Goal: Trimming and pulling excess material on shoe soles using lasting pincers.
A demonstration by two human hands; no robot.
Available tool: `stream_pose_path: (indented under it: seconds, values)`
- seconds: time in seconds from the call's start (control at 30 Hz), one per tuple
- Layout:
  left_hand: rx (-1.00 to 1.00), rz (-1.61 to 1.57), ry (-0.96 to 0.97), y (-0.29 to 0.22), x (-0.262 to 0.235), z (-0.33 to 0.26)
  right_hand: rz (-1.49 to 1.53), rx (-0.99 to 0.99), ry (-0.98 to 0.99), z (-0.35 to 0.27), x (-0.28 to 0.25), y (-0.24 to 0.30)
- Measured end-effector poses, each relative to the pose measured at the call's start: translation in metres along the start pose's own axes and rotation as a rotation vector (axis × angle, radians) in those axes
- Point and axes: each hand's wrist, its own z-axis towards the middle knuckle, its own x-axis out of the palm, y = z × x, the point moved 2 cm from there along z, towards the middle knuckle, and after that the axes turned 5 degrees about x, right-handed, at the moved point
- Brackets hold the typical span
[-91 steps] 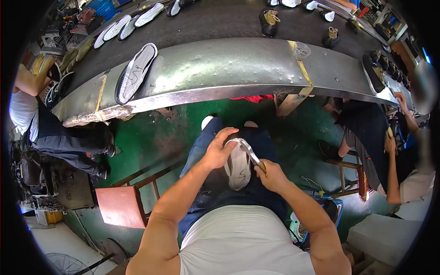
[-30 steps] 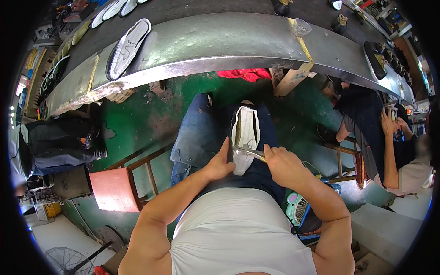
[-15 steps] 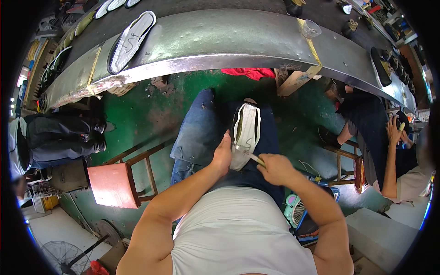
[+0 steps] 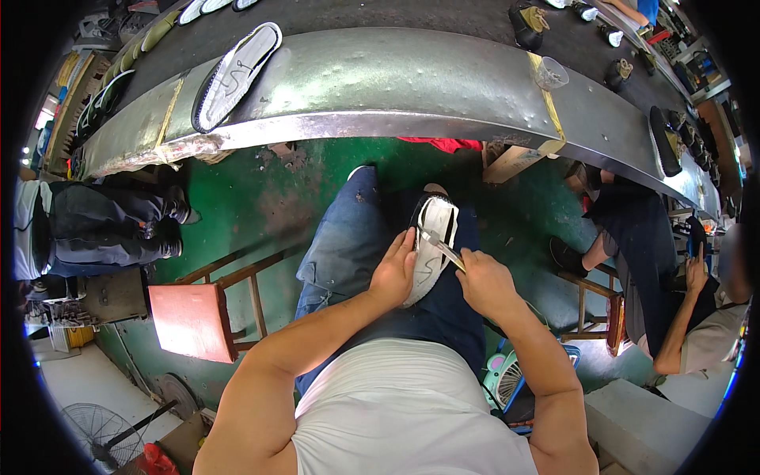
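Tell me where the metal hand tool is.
In the head view, the metal hand tool is just right of centre, held in the right hand, its head over the shoe on the person's lap, close to the left hand.

Part of the shoe [image 4: 428,267] is covered by the left grip [image 4: 396,269]; the end of the tool [image 4: 445,249] is hidden by the right grip [image 4: 487,281]. The counter [image 4: 388,75] is cut off above.

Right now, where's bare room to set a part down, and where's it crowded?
Bare: the metal bench strip between the white-lined shoe and the clear cup; also the reddish stool seat. Crowded: the lap, with left hand, right hand and metal tool at another shoe; the strip's right end, with dark shoes.
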Motion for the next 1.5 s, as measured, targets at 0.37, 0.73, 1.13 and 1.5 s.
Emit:
stream_pose_path:
  seconds: [0.37, 0.73, 1.13, 1.5]
  values:
    - [-0.004, 0.157, 0.299, -0.015, -0.023, 0.021, 0.444, 0.354, 0.522, 0.024, -0.028, -0.021]
    - [-0.139, 0.24, 0.552, -0.028, -0.031, 0.02, 0.129, 0.012, 0.08, 0.045, 0.018, -0.026]
    - [-0.176, -0.021, 0.352, -0.007, -0.037, -0.004, 0.277, 0.115, 0.299, -0.014, 0.021, -0.005]
    - [0.389, 0.304, 0.261, -0.102, -0.121, 0.038, 1.056, 0.376, -0.073, -0.075, 0.08, -0.046]
